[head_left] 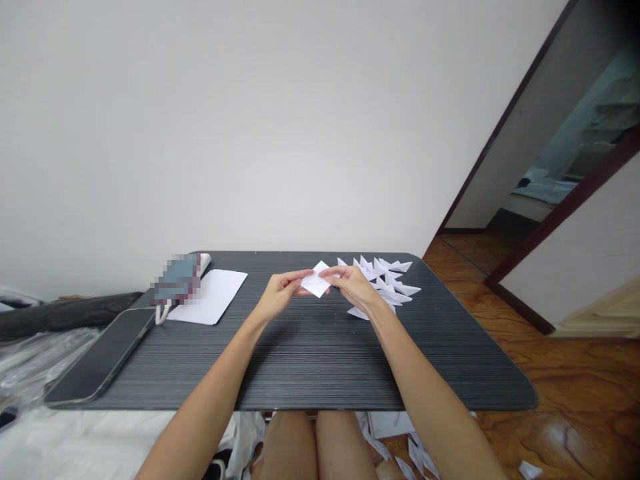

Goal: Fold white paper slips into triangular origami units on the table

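A small white folded paper [315, 285], diamond-shaped from this angle, is held above the dark table between both hands. My left hand [281, 291] pinches its left corner, thumb below and fingers along the upper edge. On the other side, my right hand [351, 281] grips the right part, its fingertips lying over the front of the sheet. Just behind and to the right of that hand lies a cluster of white folded paper shapes [395, 288] with pointed ends. The right hand and forearm cover part of the cluster.
At the table's [320, 373] left stand a stack of white paper sheets [220, 297], a blurred-out device [177, 280] with a white cable [161, 313], and a dark phone [105, 357] by the edge. A white wall [320, 133] rises behind. Paper scraps [420, 457] lie on the floor.
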A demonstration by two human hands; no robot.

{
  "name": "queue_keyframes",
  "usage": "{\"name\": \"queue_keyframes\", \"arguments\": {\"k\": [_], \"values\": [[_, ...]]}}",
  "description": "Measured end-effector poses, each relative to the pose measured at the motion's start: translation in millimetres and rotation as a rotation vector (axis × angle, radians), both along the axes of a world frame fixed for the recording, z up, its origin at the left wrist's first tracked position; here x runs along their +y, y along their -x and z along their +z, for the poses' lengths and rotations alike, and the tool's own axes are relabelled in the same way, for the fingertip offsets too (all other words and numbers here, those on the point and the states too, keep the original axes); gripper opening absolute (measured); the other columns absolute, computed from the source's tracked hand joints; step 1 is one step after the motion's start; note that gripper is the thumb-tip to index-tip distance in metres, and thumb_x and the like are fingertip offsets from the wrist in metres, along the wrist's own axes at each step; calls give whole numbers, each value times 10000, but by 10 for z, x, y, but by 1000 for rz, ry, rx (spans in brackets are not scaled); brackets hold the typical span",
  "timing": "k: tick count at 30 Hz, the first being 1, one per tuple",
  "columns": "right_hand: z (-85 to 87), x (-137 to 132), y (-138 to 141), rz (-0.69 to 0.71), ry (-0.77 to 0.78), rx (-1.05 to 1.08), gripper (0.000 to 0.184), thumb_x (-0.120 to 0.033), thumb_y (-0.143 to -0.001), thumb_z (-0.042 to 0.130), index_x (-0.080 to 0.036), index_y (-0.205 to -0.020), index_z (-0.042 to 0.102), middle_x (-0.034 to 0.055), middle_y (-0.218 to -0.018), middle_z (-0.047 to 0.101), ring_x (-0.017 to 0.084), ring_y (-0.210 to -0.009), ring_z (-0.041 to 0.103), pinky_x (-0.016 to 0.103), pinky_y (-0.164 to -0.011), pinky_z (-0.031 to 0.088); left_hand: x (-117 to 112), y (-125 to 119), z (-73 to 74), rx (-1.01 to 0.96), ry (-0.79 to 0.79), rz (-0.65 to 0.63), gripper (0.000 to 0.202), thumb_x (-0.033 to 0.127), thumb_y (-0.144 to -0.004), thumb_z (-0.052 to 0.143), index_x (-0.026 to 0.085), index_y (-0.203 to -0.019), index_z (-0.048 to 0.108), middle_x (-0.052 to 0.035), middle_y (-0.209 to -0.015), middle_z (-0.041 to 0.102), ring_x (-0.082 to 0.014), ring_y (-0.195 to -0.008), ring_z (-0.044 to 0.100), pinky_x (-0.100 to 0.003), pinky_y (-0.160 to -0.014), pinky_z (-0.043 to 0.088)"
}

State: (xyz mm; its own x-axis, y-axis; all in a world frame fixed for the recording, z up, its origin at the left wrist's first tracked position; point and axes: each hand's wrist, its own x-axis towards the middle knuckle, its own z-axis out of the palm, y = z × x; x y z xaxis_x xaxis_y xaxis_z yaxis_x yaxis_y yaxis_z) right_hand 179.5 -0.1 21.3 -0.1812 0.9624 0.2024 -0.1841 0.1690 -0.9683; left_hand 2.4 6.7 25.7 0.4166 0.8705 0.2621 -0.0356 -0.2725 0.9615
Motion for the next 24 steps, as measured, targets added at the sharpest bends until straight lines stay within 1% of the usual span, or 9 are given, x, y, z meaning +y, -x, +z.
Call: {"name": "queue_keyframes", "arguments": {"k": [3,6,8,10,13,15,16,20,24], "values": [[-11,21,-22,9,57,67,150,-241,-580,645,-144,-695,654,40,-709,623,117,-614,521,254,-577,386,-12,70,33,160,-255,-20,323,242,-768,441,134,-1045,566,-80,-868,649,-157,-741,605,-311,-721,472],[-5,9,-14,67,91,45,188,-298,-607,632,-138,-704,655,43,-700,614,108,-591,501,264,-599,379,2,106,22,372,-593,83,284,221,-774,442,156,-1016,578,-68,-800,638,-134,-692,573,-270,-683,446],[7,-11,-3,83,90,-49,273,-383,-679,556,-136,-744,653,32,-637,591,112,-588,498,274,-619,375,19,112,10,474,-715,165,240,224,-794,415,158,-916,611,-54,-719,617,-122,-643,543,-246,-642,422],[20,-33,7,27,38,-199,348,-445,-723,481,-143,-761,649,23,-614,567,124,-620,502,280,-639,373,27,110,12,539,-745,194,245,241,-807,396,155,-787,625,-44,-662,596,-117,-609,524,-229,-608,400],[42,-65,22,-154,-168,-427,287,-427,-634,592,-159,-717,651,32,-752,577,153,-768,508,278,-708,369,10,100,34,594,-665,127,322,286,-808,393,150,-594,592,-25,-555,573,-105,-525,505,-215,-557,378],[60,-87,31,-178,-278,-507,237,-375,-588,644,-159,-684,650,26,-773,582,161,-784,514,268,-701,377,-2,93,39,571,-537,48,372,321,-807,388,146,-526,557,-13,-486,565,-92,-461,500,-206,-528,375],[71,-98,34,-147,-290,-518,223,-367,-604,631,-157,-676,649,17,-725,583,152,-728,525,260,-659,388,-3,89,35,533,-452,13,377,343,-806,387,143,-531,550,-10,-466,566,-88,-433,500,-201,-507,374],[109,-133,25,69,-172,-417,285,-378,-710,512,-133,-750,653,-12,-520,548,93,-431,481,218,-433,354,32,74,8,258,-55,-99,380,443,-785,385,114,-652,521,-23,-428,569,-104,-368,515,-186,-387,343],[94,-117,0,83,-71,-283,359,-352,-688,543,-123,-955,621,-14,-499,559,76,-371,471,194,-368,324,53,61,28,32,195,-178,467,502,-780,351,78,-684,518,-111,-561,622,-159,-458,589,-210,-390,386]]}}
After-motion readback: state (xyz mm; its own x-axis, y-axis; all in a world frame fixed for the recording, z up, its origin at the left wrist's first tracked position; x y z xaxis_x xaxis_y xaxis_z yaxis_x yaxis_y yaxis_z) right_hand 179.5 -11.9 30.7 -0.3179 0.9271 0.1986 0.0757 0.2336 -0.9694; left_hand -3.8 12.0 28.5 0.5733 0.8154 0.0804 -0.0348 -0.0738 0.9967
